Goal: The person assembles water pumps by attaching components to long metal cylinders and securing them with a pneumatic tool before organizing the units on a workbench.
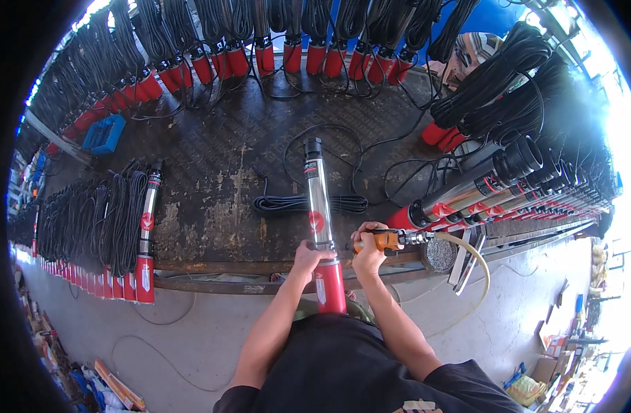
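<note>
Corded pumps (145, 277) left, right and far, cable coil (344, 204) behind red-silver submersible pump (318, 196), left hand (307, 260) clasping its near part, right hand (370, 259) gripping orange air tool (386, 240) beside.

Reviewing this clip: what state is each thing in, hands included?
Left hand: gripping the middle pump
Right hand: closed on the orange tool
Middle pump: lying, red end past the table edge
Orange tool: held, off the pump
Black cable: bundled
Back-row pumps: red ends down
</note>
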